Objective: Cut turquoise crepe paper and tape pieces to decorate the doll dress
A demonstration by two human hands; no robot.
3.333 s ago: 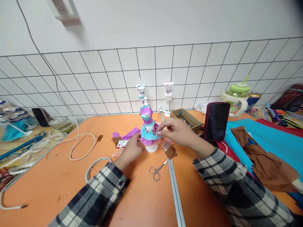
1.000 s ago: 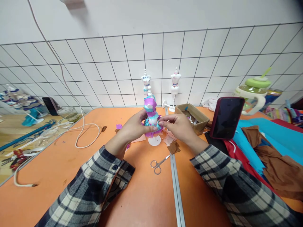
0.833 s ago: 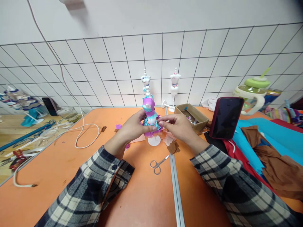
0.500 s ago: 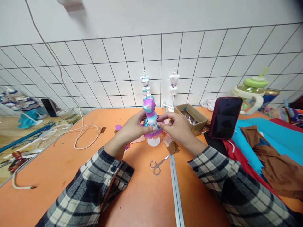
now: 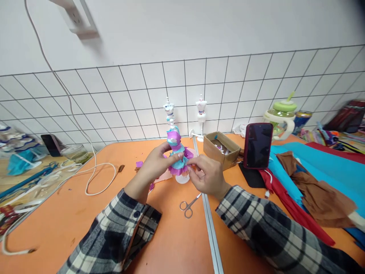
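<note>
A small doll dress form [image 5: 174, 139] stands on a round white base, dressed in purple and light blue crepe paper. My left hand [image 5: 158, 161] is closed around its waist, thumb across the front. At the skirt's right side, my right hand [image 5: 205, 173] pinches the edge of the ruffled paper skirt [image 5: 179, 163] between thumb and forefinger. Small scissors [image 5: 187, 208] lie on the orange table in front of the form. Purple paper scraps [image 5: 139, 164] are on the table to the left.
Two more dress forms, a left one [image 5: 169, 108] and a right one [image 5: 201, 108], stand by the tiled wall. A cardboard box [image 5: 225, 150], a propped phone [image 5: 258, 145] and a green-lidded cup [image 5: 281, 116] are at right, beside blue, red and brown sheets. A white cable [image 5: 97, 166] curls at left.
My right hand has moved down from the form's waist to the skirt's lower right edge. My left hand keeps its hold. The camera view has tilted upward and shifted.
</note>
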